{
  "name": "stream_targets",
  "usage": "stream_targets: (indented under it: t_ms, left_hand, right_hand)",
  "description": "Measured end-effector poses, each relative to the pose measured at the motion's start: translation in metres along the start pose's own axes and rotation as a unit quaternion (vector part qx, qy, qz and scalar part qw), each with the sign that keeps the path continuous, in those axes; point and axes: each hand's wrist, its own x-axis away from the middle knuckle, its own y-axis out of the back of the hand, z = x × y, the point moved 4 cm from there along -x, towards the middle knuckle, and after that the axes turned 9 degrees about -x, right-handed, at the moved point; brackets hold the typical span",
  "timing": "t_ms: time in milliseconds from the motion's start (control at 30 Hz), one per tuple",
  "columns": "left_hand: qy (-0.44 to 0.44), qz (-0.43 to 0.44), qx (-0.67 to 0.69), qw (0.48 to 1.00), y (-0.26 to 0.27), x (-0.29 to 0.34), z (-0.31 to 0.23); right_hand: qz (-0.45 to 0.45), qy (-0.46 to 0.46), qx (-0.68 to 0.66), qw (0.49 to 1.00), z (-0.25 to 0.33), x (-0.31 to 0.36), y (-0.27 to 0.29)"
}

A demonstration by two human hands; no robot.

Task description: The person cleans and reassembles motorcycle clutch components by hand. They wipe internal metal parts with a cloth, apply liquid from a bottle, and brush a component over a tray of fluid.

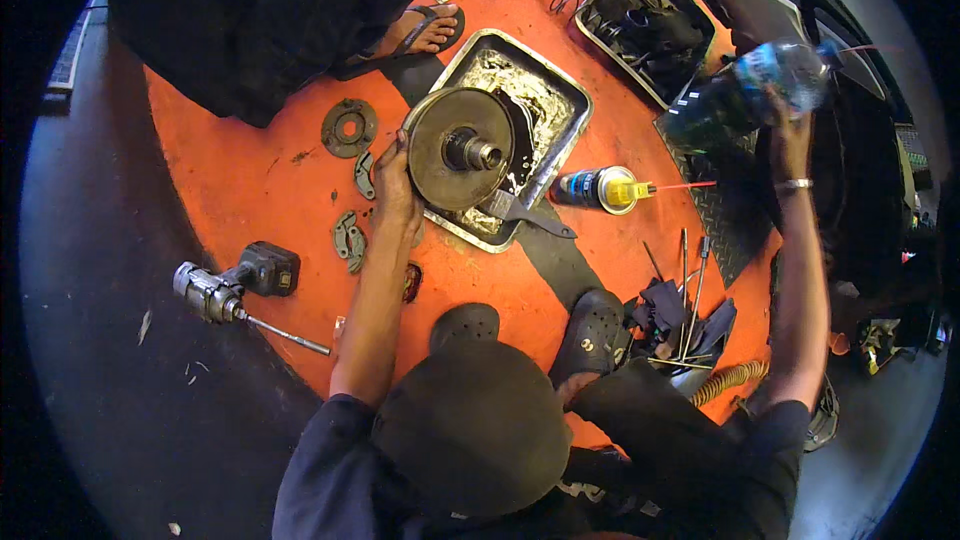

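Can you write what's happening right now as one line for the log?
left hand: steadies metal disc on edge in tray | right hand: holds plastic bottle up | floor: spray can, power drill

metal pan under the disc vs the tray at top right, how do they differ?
The metal pan is shiny and holds the round disc, steadied by the left hand; the dark tray is full of black parts. The pan lies nearer the person. Both are rectangular and sit on the orange floor.
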Motion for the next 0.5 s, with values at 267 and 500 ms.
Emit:
stream_targets:
  t_ms: [267, 500]
  left_hand:
    - [-0.051, 0.033, -0.014, 0.998, -0.031, -0.015, 0.022]
    - [-0.049, 0.008, -0.101, 0.994, 0.001, -0.005, -0.004]
  right_hand:
    - [0.235, -0.146, 0.012, 0.961, 0.197, 0.050, 0.061]
    - [0.580, -0.416, 0.095, 0.694, 0.147, 0.205, -0.101]
